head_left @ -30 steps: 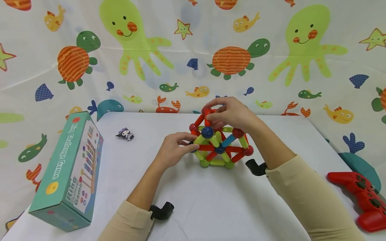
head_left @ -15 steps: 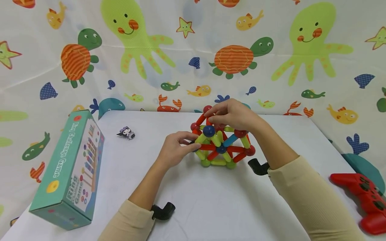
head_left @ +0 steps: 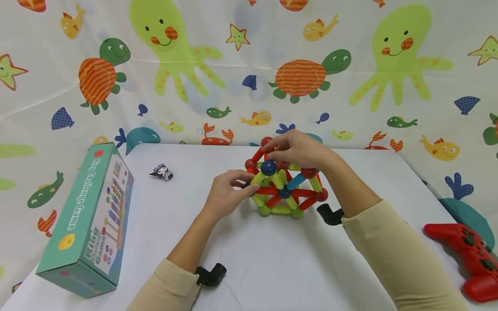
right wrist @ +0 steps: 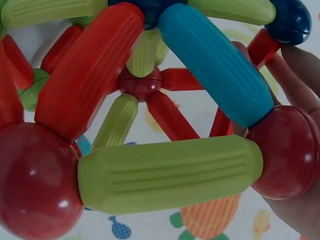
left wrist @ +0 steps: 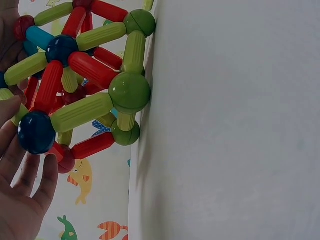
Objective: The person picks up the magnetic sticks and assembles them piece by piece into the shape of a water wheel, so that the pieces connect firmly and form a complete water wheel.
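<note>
Hands steady since a second ago: left hand (head_left: 225, 194) pinches the side of rod-and-ball structure (head_left: 285, 185) mid-table (head_left: 272, 268), right hand (head_left: 297, 149) has lowered slightly, fingers gripping its top rods, assembly ongoing.

play corner | sea-creature cloth backdrop (head_left: 249, 65) | toys on white table (head_left: 272, 268)

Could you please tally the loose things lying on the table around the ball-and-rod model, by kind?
Box: 1
Figurine: 1
Gamepad: 1
Ball-and-rod model: 1, left hand at its side, right hand on top
Total: 4
</note>
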The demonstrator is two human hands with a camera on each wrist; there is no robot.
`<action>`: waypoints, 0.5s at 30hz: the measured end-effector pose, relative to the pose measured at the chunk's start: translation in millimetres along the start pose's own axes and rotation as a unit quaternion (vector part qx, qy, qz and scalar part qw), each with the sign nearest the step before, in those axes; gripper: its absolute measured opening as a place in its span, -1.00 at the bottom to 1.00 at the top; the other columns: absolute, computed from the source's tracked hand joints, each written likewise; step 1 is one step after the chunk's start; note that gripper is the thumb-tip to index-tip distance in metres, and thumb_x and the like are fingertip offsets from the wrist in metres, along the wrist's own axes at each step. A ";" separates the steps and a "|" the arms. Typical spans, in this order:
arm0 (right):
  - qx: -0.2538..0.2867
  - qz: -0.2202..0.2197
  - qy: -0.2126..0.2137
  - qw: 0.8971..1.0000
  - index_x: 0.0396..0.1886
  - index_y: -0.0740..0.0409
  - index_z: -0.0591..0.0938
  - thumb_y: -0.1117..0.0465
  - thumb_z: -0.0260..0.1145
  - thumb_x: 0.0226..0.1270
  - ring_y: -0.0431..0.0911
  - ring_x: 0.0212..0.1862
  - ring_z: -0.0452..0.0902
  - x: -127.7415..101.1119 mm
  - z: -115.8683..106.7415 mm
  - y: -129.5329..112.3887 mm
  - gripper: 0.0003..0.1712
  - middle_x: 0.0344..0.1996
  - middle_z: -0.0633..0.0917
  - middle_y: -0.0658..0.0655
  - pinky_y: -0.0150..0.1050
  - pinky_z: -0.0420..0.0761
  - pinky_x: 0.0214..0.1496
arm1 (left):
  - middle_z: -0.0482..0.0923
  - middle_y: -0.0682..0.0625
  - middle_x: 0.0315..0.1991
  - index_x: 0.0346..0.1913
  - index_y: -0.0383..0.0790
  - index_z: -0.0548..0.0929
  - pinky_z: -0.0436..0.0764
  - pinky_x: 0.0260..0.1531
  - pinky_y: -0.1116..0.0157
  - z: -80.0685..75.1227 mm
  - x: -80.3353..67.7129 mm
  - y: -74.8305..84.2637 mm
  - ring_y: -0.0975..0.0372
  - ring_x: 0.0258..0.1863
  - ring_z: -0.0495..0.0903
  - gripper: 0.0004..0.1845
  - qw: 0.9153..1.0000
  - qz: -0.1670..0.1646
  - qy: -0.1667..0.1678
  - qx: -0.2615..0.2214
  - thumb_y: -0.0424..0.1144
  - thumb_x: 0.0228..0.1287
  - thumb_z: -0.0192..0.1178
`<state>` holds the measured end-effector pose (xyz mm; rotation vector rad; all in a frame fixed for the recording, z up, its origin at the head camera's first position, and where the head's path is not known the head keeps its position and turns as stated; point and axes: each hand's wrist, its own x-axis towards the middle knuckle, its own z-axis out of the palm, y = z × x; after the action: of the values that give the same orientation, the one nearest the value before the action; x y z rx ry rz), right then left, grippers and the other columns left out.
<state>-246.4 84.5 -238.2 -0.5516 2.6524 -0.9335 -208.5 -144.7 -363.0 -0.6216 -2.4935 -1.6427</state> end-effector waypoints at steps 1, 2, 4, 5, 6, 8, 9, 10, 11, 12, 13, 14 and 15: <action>0.001 -0.002 -0.002 1.000 0.24 -0.03 0.70 0.08 0.31 0.53 0.02 -0.14 0.71 0.2 0.3 0.2 -0.64 -0.16 0.81 0.07 -0.12 0.69 -0.01 | 0.76 -0.02 -0.04 0.05 -0.18 0.76 0.70 0.09 0.00 0.2 0.0 -0.4 0.11 0.07 0.62 -0.72 1.000 0.002 0.000 0.001 -0.18 0.34 0.40; 0.000 -0.003 -0.003 1.000 0.24 -0.03 0.70 0.08 0.30 0.53 0.03 -0.13 0.71 0.2 0.5 0.3 -0.64 -0.17 0.81 0.07 -0.13 0.69 -0.02 | 0.76 -0.02 -0.04 0.05 -0.19 0.76 0.70 0.09 0.00 0.3 0.0 -0.5 0.11 0.07 0.62 -0.72 1.000 0.003 -0.001 0.001 -0.19 0.34 0.40; -0.005 -0.006 -0.003 1.000 0.24 -0.03 0.70 0.08 0.30 0.53 0.03 -0.12 0.72 -0.2 0.6 1.1 -0.64 -0.18 0.81 0.06 -0.17 0.69 -0.04 | 0.76 -0.03 -0.04 0.05 -0.19 0.76 0.70 0.10 -0.01 0.5 0.1 -0.7 0.11 0.07 0.62 -0.72 1.000 0.007 -0.001 0.004 -0.19 0.34 0.40; -0.008 -0.008 -0.002 1.000 0.25 -0.03 0.70 0.09 0.30 0.53 0.03 -0.12 0.72 -0.5 0.6 1.6 -0.64 -0.18 0.81 0.05 -0.17 0.69 -0.04 | 0.76 -0.03 -0.04 0.05 -0.19 0.76 0.69 0.10 -0.01 0.6 0.2 -0.5 0.11 0.07 0.62 -0.72 1.000 0.009 -0.001 0.004 -0.19 0.34 0.40; -0.011 -0.012 -0.001 1.000 0.24 -0.03 0.70 0.10 0.30 0.53 0.05 -0.11 0.73 -1.1 0.3 2.0 -0.64 -0.18 0.82 0.06 -0.16 0.70 -0.03 | 0.76 -0.03 -0.04 0.05 -0.19 0.76 0.69 0.10 -0.02 0.6 0.2 -0.3 0.11 0.07 0.62 -0.72 1.000 0.010 -0.001 0.005 -0.19 0.34 0.40; -0.015 -0.021 0.004 1.000 0.22 -0.01 0.71 0.12 0.28 0.54 0.08 -0.09 0.73 -3.0 -0.9 2.6 -0.66 -0.15 0.82 0.09 -0.11 0.72 0.00 | 0.76 -0.04 -0.04 0.05 -0.20 0.76 0.69 0.10 -0.02 0.5 0.2 0.3 0.11 0.07 0.62 -0.72 1.000 0.012 0.000 0.004 -0.19 0.34 0.40; -0.017 -0.023 0.011 1.000 0.21 -0.01 0.72 0.12 0.28 0.53 0.08 -0.07 0.74 -4.6 -1.6 2.7 -0.66 -0.12 0.82 0.11 -0.07 0.72 0.02 | 0.76 -0.04 -0.03 0.06 -0.20 0.75 0.69 0.10 -0.02 0.5 0.2 0.3 0.11 0.07 0.62 -0.71 1.000 0.013 0.000 0.002 -0.20 0.34 0.40; -0.018 -0.028 0.019 0.999 0.20 -0.01 0.73 0.13 0.28 0.53 0.08 -0.05 0.73 -6.3 -2.6 2.9 -0.67 -0.09 0.81 0.13 -0.03 0.72 0.05 | 0.76 -0.04 -0.03 0.06 -0.20 0.75 0.69 0.10 -0.03 0.3 0.1 0.7 0.10 0.06 0.63 -0.71 1.000 0.014 0.001 0.002 -0.20 0.34 0.40; -0.019 -0.032 0.032 0.999 0.17 -0.01 0.74 0.13 0.28 0.52 0.08 -0.04 0.73 -8.3 -3.8 3.3 -0.68 -0.07 0.81 0.13 -0.01 0.72 0.06 | 0.76 -0.05 -0.03 0.06 -0.21 0.75 0.69 0.10 -0.03 0.2 0.0 1.1 0.10 0.06 0.63 -0.71 1.000 0.014 0.001 0.000 -0.20 0.34 0.40; -0.020 -0.037 0.045 0.998 0.15 -0.01 0.75 0.13 0.28 0.52 0.07 -0.03 0.72 -10.8 -5.4 4.0 -0.69 -0.04 0.80 0.13 0.01 0.71 0.09 | 0.76 -0.05 -0.03 0.06 -0.21 0.75 0.69 0.10 -0.03 0.2 -0.1 1.3 0.10 0.07 0.63 -0.71 1.000 0.013 0.001 -0.001 -0.21 0.34 0.40; -0.020 -0.039 0.061 0.997 0.14 -0.02 0.76 0.12 0.28 0.51 0.04 -0.02 0.71 -13.7 -7.1 5.1 -0.70 -0.02 0.79 0.11 0.01 0.71 0.10 | 0.76 -0.05 -0.02 0.07 -0.21 0.75 0.69 0.10 -0.02 0.2 -0.2 1.5 0.10 0.07 0.63 -0.71 1.000 0.013 0.001 -0.002 -0.21 0.34 0.40; -0.020 -0.042 0.079 0.996 0.12 -0.03 0.77 0.11 0.29 0.50 0.02 -0.01 0.71 -16.9 -9.0 6.5 -0.71 -0.02 0.79 0.10 0.00 0.70 0.09 | 0.75 -0.06 -0.02 0.07 -0.21 0.75 0.69 0.10 -0.02 0.1 -0.3 1.6 0.10 0.07 0.62 -0.70 1.000 0.012 0.001 -0.003 -0.21 0.34 0.40; -0.016 -0.044 0.096 0.994 0.11 -0.03 0.77 0.10 0.30 0.50 0.01 -0.01 0.70 -20.6 -11.1 8.6 -0.71 -0.02 0.79 0.08 -0.01 0.70 0.09 | 0.75 -0.06 -0.01 0.08 -0.22 0.74 0.69 0.10 -0.02 0.2 -0.3 1.4 0.09 0.07 0.62 -0.70 1.000 0.012 0.001 -0.002 -0.21 0.34 0.40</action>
<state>-234.5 105.7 -232.7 -0.6196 2.8382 -1.0182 -207.7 -144.1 -361.9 -0.6468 -2.4727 -1.6387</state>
